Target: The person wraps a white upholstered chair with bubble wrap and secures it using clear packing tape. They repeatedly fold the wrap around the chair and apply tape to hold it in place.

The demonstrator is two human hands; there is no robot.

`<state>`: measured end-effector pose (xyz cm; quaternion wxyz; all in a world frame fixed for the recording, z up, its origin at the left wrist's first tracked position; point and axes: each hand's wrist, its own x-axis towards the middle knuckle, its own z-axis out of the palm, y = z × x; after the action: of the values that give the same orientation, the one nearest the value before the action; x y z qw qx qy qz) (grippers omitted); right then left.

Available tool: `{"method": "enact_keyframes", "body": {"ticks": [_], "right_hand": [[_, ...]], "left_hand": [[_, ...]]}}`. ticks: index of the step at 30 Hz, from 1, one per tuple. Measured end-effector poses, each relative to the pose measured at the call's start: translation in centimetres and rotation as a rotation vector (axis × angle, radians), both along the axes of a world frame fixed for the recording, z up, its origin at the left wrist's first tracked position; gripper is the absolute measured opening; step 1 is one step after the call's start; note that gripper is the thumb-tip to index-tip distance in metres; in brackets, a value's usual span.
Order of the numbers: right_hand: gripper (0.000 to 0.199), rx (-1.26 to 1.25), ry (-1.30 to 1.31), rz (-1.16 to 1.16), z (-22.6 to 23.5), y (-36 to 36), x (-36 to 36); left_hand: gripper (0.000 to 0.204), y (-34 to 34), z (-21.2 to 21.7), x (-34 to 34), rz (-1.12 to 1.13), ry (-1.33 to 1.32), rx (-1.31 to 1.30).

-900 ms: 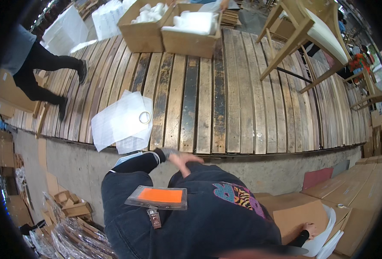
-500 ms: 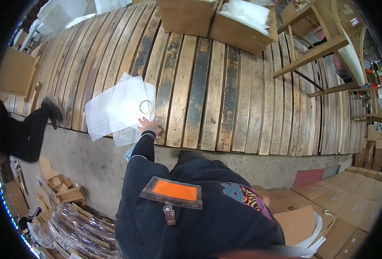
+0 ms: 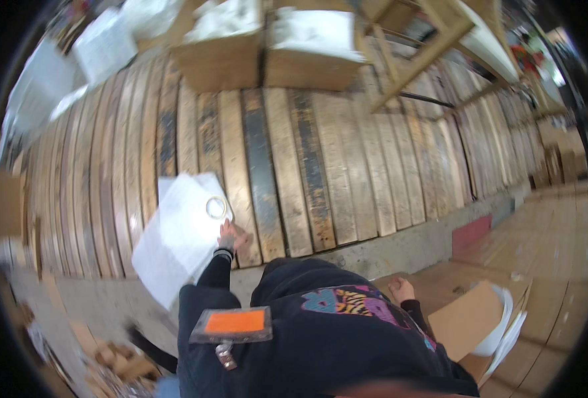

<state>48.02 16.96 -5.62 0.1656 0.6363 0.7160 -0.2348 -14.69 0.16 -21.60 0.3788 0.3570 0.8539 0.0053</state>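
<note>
Here's the big one first: a slatted wooden platform [image 3: 347, 172] filling the middle of the view. Up at the right, a wooden chair [image 3: 433, 56] with a pale seat. At the platform's far side, two cardboard boxes side by side, the left box [image 3: 218, 66] and the right box [image 3: 314, 69], both heaped with white packing. Down by the person's right, a loose cardboard flap [image 3: 470, 320].

Now the near edge, where the white sheets [image 3: 174, 232] lie flat, overlapping, one corner hanging past the boards. And in comes the left hand [image 3: 229, 236], fingers loosely apart, nothing in them, right at the sheets' edge! The right hand [image 3: 401, 290] hangs near the flap; whether its fingers hold anything, I cannot tell.

Smallest of all, the tape roll [image 3: 216, 217]: flat on the sheets, just beyond the left fingertips. Judging by how things lie, the spreading of the sheets looks done; the roll is unlifted, and nothing sits wrapped in them.
</note>
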Motion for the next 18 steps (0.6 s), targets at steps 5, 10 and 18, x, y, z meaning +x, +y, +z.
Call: {"method": "enact_keyframes", "body": {"ticks": [5, 10, 18], "right_hand": [[0.051, -0.105, 0.032, -0.128, 0.0, -2.4, -0.1], [0.045, -0.133, 0.103, -0.198, -1.1, -5.7, 3.1], [0.044, -0.054, 0.276, -0.314, 2.5, -7.1, 10.0]], "left_hand": [[0.099, 9.1, -0.1, 6.5, -0.078, -0.143, 0.238], [0.092, 18.6, 0.7, 13.6, -0.325, -0.188, 0.198], [0.102, 33.2, 3.1, 28.8, -0.652, -0.159, 0.143]]}}
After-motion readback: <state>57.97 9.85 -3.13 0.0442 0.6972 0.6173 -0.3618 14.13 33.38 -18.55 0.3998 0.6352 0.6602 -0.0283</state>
